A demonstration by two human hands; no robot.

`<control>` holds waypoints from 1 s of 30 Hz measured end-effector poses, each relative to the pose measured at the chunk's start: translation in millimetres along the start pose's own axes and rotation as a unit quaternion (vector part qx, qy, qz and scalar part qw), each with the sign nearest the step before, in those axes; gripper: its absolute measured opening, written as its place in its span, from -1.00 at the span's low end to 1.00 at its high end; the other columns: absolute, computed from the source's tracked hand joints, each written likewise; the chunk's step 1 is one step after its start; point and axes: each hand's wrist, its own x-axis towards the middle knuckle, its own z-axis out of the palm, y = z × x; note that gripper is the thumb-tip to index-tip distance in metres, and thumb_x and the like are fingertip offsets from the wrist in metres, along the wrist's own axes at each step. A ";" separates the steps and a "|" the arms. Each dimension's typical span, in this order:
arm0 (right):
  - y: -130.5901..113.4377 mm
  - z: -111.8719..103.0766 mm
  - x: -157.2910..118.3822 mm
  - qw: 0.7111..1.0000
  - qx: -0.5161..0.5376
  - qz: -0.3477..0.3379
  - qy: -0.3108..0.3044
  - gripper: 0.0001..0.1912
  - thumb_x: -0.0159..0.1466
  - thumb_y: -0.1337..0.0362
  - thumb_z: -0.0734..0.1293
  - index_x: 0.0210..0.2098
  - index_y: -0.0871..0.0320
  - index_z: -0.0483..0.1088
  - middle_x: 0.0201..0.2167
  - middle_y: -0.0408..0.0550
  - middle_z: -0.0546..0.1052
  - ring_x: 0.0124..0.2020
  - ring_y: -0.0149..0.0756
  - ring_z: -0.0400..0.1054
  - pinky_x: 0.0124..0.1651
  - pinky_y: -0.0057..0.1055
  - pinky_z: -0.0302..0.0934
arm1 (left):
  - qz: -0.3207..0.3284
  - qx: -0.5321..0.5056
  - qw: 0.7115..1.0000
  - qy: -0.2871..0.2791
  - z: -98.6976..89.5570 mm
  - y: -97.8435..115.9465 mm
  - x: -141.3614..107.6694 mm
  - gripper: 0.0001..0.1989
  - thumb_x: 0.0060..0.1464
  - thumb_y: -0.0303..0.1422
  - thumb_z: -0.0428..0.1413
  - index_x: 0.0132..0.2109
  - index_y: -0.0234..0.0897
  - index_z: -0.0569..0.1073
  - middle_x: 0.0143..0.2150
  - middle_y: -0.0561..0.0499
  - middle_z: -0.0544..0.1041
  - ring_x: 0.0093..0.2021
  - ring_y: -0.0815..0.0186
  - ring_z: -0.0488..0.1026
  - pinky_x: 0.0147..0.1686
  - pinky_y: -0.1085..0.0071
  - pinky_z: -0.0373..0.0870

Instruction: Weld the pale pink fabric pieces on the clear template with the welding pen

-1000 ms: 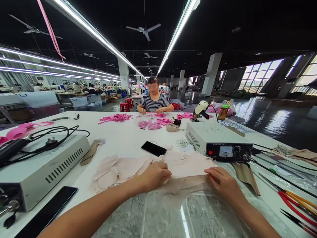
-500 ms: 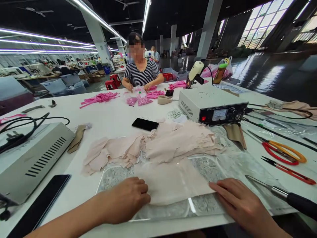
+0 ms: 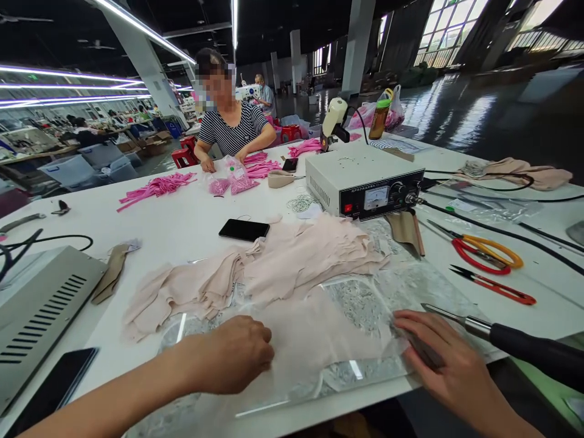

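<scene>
Left hand (image 3: 232, 356) loosely curled, right hand (image 3: 440, 359) flat with fingers spread, both pressing a pale fabric piece (image 3: 319, 334) between them on the tabletop (image 3: 191, 222).

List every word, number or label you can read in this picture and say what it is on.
No text here is readable.
White control box: a line of print above its meter, too small and blurred to read.
Meter dial: scale marks, illegible.
Bottle: no label readable.
Two phones: screens dark.
</scene>
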 end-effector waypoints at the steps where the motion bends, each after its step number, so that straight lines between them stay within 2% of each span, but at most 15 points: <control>1: 0.1 -1.6 1.5 1.000 0.007 -0.005 -0.006 -0.77 0.35 0.26 0.16 -0.08 0.08 0.38 -0.11 -0.06 0.45 -0.08 -0.22 0.37 -0.07 -0.32 0.32 | 0.007 -0.007 1.000 0.020 -2.4 1.9 8.1 -0.80 0.19 -0.44 0.04 -0.39 -0.26 0.47 -0.46 0.04 0.47 -0.48 0.35 0.41 -0.39 0.43 0.31; 2: 0.3 -3.0 3.2 1.000 0.013 -0.010 -0.017 -0.74 0.34 0.27 0.16 -0.03 0.07 0.37 -0.09 -0.06 0.44 -0.06 -0.22 0.36 -0.07 -0.32 0.33 | 0.021 -0.018 0.999 0.046 -3.6 3.9 17.4 -0.82 0.22 -0.43 0.01 -0.29 -0.26 0.49 -0.37 0.01 0.51 -0.39 0.34 0.46 -0.30 0.42 0.35; 4: 1.0 -5.0 6.9 0.998 0.021 -0.020 -0.048 -0.66 0.32 0.28 0.16 0.07 0.04 0.32 -0.03 -0.05 0.41 0.00 -0.19 0.32 -0.08 -0.31 0.34 | 0.076 -0.040 0.991 0.104 -1.3 7.7 37.5 -0.79 0.26 -0.38 -0.02 -0.05 -0.26 0.47 -0.07 -0.07 0.52 -0.08 0.25 0.48 -0.03 0.36 0.35; 6: 2.3 -5.8 10.2 0.995 0.030 -0.032 -0.093 -0.62 0.31 0.31 0.14 0.11 0.02 0.29 0.05 -0.03 0.37 0.06 -0.16 0.28 -0.06 -0.28 0.34 | 0.119 -0.039 0.983 0.132 7.2 10.0 55.6 -0.71 0.28 -0.30 -0.02 0.09 -0.24 0.40 0.19 -0.09 0.38 0.18 0.14 0.32 0.18 0.24 0.21; 8: 4.1 -6.1 12.1 0.990 0.041 -0.042 -0.125 -0.67 0.29 0.35 0.13 0.00 0.03 0.35 0.08 -0.02 0.34 0.10 -0.13 0.23 -0.03 -0.22 0.33 | 0.132 -0.025 0.982 0.132 18.8 10.4 67.6 -0.66 0.30 -0.24 -0.04 0.15 -0.19 0.36 0.28 -0.07 0.29 0.27 0.11 0.22 0.26 0.16 0.11; 11: 6.6 -8.0 9.6 0.989 0.051 -0.045 -0.130 -0.82 0.30 0.36 0.13 -0.26 0.08 0.35 0.07 -0.01 0.34 0.11 -0.12 0.22 -0.03 -0.21 0.34 | 0.126 -0.017 0.985 0.119 31.7 8.8 72.6 -0.64 0.32 -0.21 -0.06 0.19 -0.16 0.33 0.30 -0.06 0.25 0.30 0.09 0.18 0.28 0.09 0.07; 13: 7.9 -11.1 4.3 0.992 0.052 -0.041 -0.108 -0.86 0.33 0.35 0.15 -0.31 0.10 0.31 0.05 0.01 0.36 0.08 -0.14 0.25 -0.05 -0.25 0.35 | 0.117 -0.020 0.987 0.109 33.5 7.7 70.1 -0.63 0.32 -0.21 -0.07 0.20 -0.16 0.32 0.31 -0.06 0.24 0.30 0.06 0.18 0.28 0.06 0.07; 16: 9.8 -16.4 -5.6 0.996 0.051 -0.052 -0.045 -0.91 0.34 0.36 0.20 -0.23 0.10 0.33 0.01 0.02 0.38 0.03 -0.18 0.30 -0.05 -0.31 0.35 | 0.108 -0.017 0.990 0.090 29.1 7.9 65.6 -0.62 0.33 -0.21 -0.09 0.21 -0.15 0.31 0.31 -0.07 0.24 0.31 0.07 0.18 0.28 0.06 0.06; 19: 11.1 -19.9 -12.8 0.996 0.049 -0.070 -0.006 -0.85 0.34 0.39 0.20 -0.14 0.11 0.36 -0.01 0.01 0.40 0.01 -0.21 0.32 -0.03 -0.34 0.34 | 0.114 -0.005 0.988 0.104 24.3 9.7 66.4 -0.63 0.33 -0.21 -0.09 0.19 -0.18 0.34 0.29 -0.09 0.26 0.30 0.09 0.19 0.29 0.05 0.01; 25: 7.0 -18.5 -17.1 0.998 0.033 -0.057 0.001 -0.71 0.36 0.34 0.19 0.05 0.06 0.37 -0.01 -0.02 0.40 -0.01 -0.19 0.35 -0.03 -0.32 0.35 | 0.168 0.029 0.973 0.155 22.2 17.0 90.8 -0.65 0.34 -0.26 -0.12 0.13 -0.30 0.38 0.24 -0.04 0.34 0.27 0.18 0.24 0.32 0.14 -0.03; 27: 6.4 -16.1 -18.7 0.998 0.033 -0.052 -0.002 -0.71 0.36 0.33 0.19 0.05 0.06 0.38 0.00 -0.02 0.40 0.00 -0.18 0.34 -0.03 -0.30 0.35 | 0.200 0.043 0.966 0.157 22.5 19.8 103.1 -0.63 0.35 -0.26 -0.15 0.14 -0.31 0.37 0.25 -0.01 0.33 0.28 0.20 0.22 0.31 0.17 -0.02; 30: 7.1 -12.8 -23.9 0.999 0.031 -0.025 0.027 -0.74 0.37 0.34 0.20 0.01 0.08 0.39 -0.02 -0.02 0.41 0.00 -0.18 0.33 0.02 -0.27 0.32 | 0.232 0.059 0.959 0.150 24.7 22.2 119.2 -0.59 0.37 -0.24 -0.20 0.19 -0.29 0.33 0.30 0.04 0.25 0.33 0.23 0.13 0.32 0.21 -0.03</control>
